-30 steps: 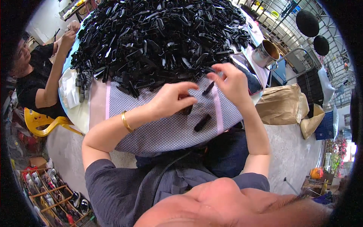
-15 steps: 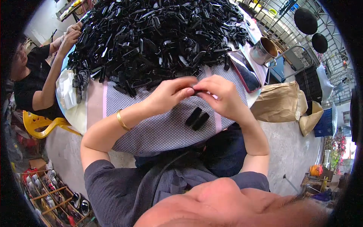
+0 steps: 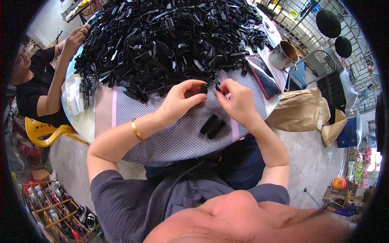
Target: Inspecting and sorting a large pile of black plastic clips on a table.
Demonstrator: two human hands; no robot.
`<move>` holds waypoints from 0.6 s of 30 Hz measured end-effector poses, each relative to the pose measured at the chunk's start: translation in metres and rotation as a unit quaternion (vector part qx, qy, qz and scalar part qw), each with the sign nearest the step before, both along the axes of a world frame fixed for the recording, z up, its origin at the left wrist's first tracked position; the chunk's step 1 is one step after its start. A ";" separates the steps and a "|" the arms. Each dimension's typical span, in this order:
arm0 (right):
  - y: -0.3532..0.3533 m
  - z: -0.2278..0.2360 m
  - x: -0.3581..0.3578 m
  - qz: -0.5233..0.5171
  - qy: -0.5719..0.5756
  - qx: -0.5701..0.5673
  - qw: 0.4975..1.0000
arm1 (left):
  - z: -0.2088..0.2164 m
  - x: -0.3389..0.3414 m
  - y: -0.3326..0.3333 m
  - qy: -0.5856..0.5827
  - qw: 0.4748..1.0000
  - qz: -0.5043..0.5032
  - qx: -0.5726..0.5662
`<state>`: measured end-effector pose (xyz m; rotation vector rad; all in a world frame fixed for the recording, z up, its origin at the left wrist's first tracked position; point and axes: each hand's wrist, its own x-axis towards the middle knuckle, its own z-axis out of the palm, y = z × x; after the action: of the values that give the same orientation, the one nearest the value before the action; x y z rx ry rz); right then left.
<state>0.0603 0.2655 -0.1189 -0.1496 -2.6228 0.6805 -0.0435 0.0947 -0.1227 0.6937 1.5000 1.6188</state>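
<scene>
Between the thumb and fingers of my left hand (image 3: 183, 99) is a small black plastic piece (image 3: 204, 88). My right hand (image 3: 237, 99), a short way to the right, pinches another small black part (image 3: 218, 86). The two parts are apart from each other. Just below my hands, two black oblong pieces (image 3: 212, 126) lie side by side on the dotted grey cloth (image 3: 170, 141). Beyond my fingers rises a large heap of glossy black plastic pieces (image 3: 162, 44). What exact kind of part these are, I cannot tell.
Right of the heap lie a phone (image 3: 263, 77) and a metal mug (image 3: 283, 54). A co-worker (image 3: 44, 85) sits at the table's left side, hands at the heap's edge, near white tissue (image 3: 73, 95). Brown paper bags (image 3: 300, 109) stand at right, a yellow stool (image 3: 52, 131) at left.
My hands were together on one black piece. Now they have drawn slightly apart, each with a part in its fingers. The co-worker's hands moved a little.
</scene>
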 end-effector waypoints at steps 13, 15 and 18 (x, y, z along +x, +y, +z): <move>-0.021 0.003 0.008 0.102 0.077 -0.159 0.979 | -0.002 0.000 -0.003 0.059 0.997 0.035 0.046; -0.024 0.003 0.007 0.105 0.111 -0.130 0.980 | -0.001 0.004 -0.003 0.053 0.996 0.045 0.050; -0.026 0.004 0.005 0.107 0.165 -0.021 0.980 | -0.002 0.007 -0.001 0.050 0.996 0.052 0.052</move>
<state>0.0650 0.2393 -0.1145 0.2185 -2.3247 0.7611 -0.0369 0.0937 -0.1243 0.7753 1.5542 1.7755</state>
